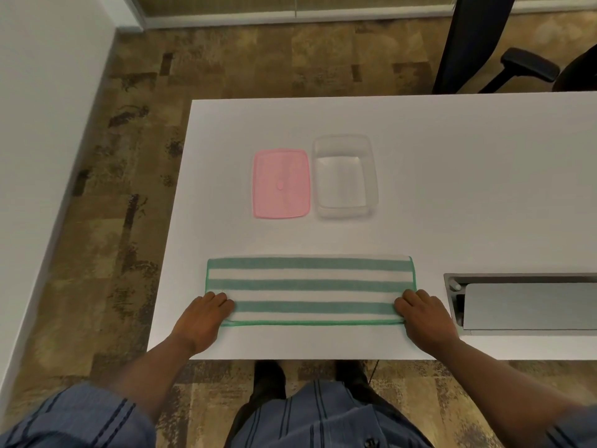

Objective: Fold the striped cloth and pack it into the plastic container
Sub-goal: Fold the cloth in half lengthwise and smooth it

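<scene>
We see the green-and-white striped cloth [310,291] lying flat as a long horizontal band near the front edge of the white rectangular table [452,189], with 3 green stripes showing on its top face. Its far right end looks doubled over, so it appears already folded at least once. Our left hand [202,321] rests on the cloth's near left corner, fingers curled down onto the fabric; our right hand [426,320] does the same at the near right corner. Both seem to pinch the corners, though we cannot tell whether the thumbs are under the edge.

Farther back on the table stands the clear rectangular plastic container [345,176], open and with nothing inside it. Its flat pink plastic lid [281,183] lies just beside it on the left, not touching so far as we can see. Both are well apart from the cloth. A grey metal cable tray [523,302] is set into the table to the right of the cloth
</scene>
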Available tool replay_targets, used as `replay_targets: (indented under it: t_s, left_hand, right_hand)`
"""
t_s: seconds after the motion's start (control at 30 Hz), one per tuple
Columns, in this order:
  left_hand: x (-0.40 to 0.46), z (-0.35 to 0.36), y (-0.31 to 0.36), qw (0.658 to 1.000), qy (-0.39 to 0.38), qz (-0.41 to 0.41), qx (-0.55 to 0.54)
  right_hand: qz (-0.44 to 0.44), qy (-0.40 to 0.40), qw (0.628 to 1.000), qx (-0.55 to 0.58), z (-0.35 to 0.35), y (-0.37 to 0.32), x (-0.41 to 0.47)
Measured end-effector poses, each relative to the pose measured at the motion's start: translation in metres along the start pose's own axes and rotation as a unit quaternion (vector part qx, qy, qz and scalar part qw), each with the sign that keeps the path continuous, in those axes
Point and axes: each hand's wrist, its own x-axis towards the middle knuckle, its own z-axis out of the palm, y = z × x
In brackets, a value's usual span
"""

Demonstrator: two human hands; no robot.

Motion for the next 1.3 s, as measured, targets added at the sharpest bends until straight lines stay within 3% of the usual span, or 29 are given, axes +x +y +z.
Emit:
replay_targets:
  t_s: [0.2, 0.3, 0.43, 0.6, 0.73, 1.03, 1.17, 1.3]
  left_hand:
    - [-0.005, 0.0, 0.007, 0.998, 0.006, -0.025, -0.064]
    - [0.001, -0.001, 0.017, 0.993, 0.064, -0.057, -0.083]
    - [0.026, 0.001, 0.04, 0.991, 0.12, -0.058, -0.03]
    - [0.055, 0.003, 0.062, 0.996, 0.028, -0.077, -0.023]
    - [0.067, 0.021, 0.067, 0.995, 0.004, -0.094, -0.032]
    - [0.059, 0.026, 0.065, 0.984, 0.015, -0.176, -0.03]
    - [0.046, 0.027, 0.057, 0.966, 0.012, -0.25, -0.063]
    - [0.041, 0.019, 0.052, 0.911, 0.041, -0.37, -0.177]
  right_hand:
    - [0.025, -0.041, 0.999, 0.021, -0.004, -0.003, -0.01]
    - [0.071, -0.008, 0.997, 0.04, -0.005, -0.012, -0.001]
    - [0.109, 0.039, 0.991, 0.069, -0.007, -0.032, 0.023]
    - [0.145, -0.034, 0.984, 0.103, -0.002, -0.049, 0.047]
    - [0.153, -0.086, 0.98, 0.094, 0.021, -0.052, 0.051]
    - [0.189, -0.069, 0.977, 0.075, 0.018, -0.052, 0.053]
    - [0.196, -0.08, 0.975, 0.069, 0.016, -0.054, 0.054]
    - [0.249, -0.056, 0.962, 0.096, 0.002, -0.077, 0.069]
